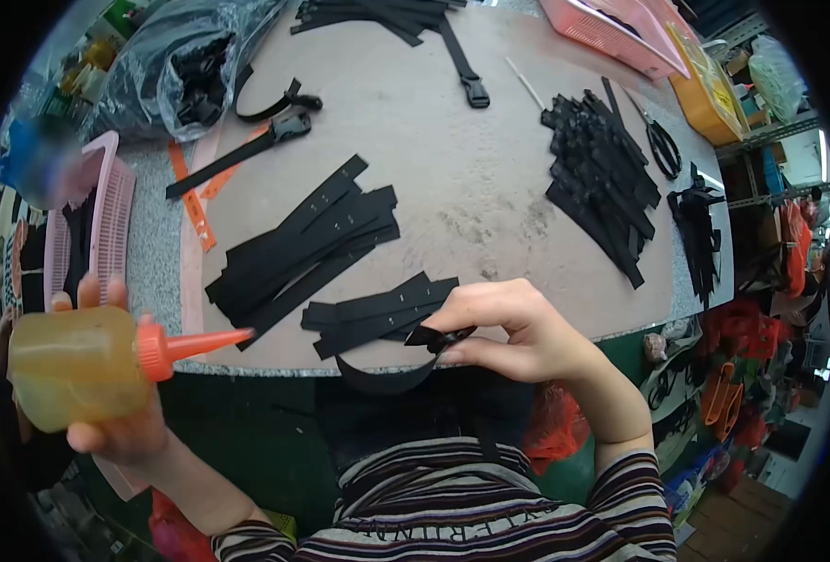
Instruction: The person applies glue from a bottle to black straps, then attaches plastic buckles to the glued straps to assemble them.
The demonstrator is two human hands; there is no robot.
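My left hand (120, 431) is wrapped round a clear bottle (78, 365) of yellowish liquid, lying sideways with its red nozzle (199, 343) pointing right. At the table's front edge, my right hand (445, 345) pinches a black strap (387, 379), which curves down in a loop below the edge. Some dark folded part shows between the fingers; its details are too small to tell. Just behind lies a small pile of short black straps (368, 314). A larger pile of black straps (307, 234) is further back on the left.
Buckled straps (288, 128) and a plastic bag (153, 84) lie at the back left, a pink basket (120, 215) at the left edge. On the right are a heap of black straps (602, 169), scissors (663, 148) and a pink tray (611, 42).
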